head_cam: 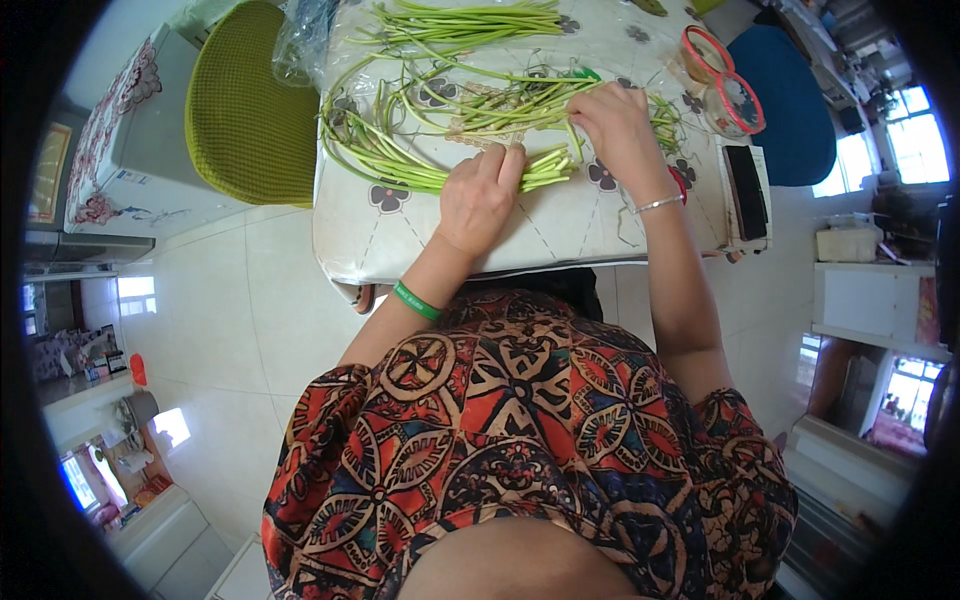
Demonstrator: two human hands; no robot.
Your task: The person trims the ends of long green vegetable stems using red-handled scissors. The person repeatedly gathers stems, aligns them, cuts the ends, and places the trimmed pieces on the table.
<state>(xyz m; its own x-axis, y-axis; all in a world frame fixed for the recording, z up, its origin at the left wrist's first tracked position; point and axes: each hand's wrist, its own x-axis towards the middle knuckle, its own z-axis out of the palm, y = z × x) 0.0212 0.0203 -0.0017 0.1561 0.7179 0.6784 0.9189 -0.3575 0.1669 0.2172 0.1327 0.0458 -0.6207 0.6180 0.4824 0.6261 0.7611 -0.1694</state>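
Observation:
My left hand (480,199) is closed around a bunch of garlic scapes (397,161) near the table's front edge. Their pale cut ends point right, while the thin tips curl back at the left. To the right, my right hand (619,127) has its fingertips pinched at a short green stem piece (576,142), just above those cut ends. Behind both hands lies a loose, tangled pile of scapes (510,109), partly covered by my right hand. Farther back, a straighter bundle of scapes (472,22) rests on the table.
A flower-printed cloth covers the table (547,232). Two clear containers with red rims (739,105) and a dark phone (745,191) are on the right. A plastic bag (300,45) sits at the back left. Green (247,112) and blue (784,105) chairs flank the table.

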